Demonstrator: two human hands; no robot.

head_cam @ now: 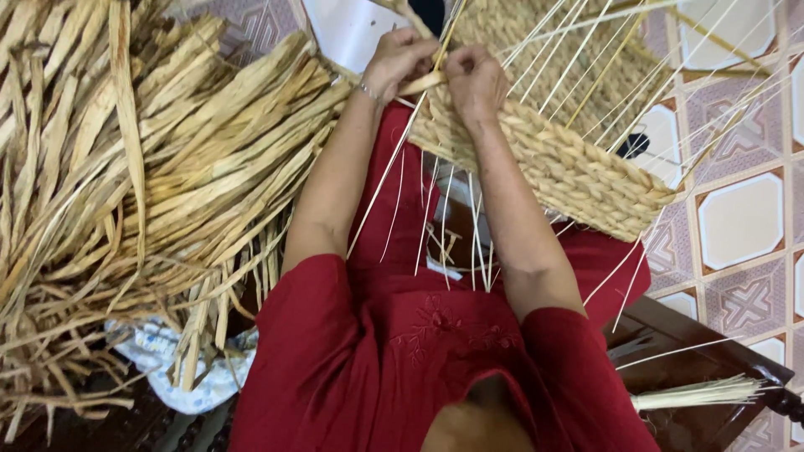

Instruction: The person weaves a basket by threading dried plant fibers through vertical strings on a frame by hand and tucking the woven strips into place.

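Note:
A half-woven basket point(578, 176) of braided straw-coloured fibre rests on my lap, its rim turned toward me. Thin pale upright stakes point(578, 50) fan out from it. My left hand point(395, 60) pinches a flat fibre strand point(421, 82) at the basket's left corner. My right hand point(476, 79) presses on the same strand and on the basket's edge, right next to the left hand. Both hands touch the weave. A thin bracelet sits on my left wrist.
A large heap of dried flat fibre strips point(126, 184) fills the left side. A blue-and-white cloth point(167, 360) lies under it. A bundle of thin pale sticks point(703, 392) lies on a dark wooden seat point(695, 351) at the lower right. Patterned floor tiles point(741, 218) show on the right.

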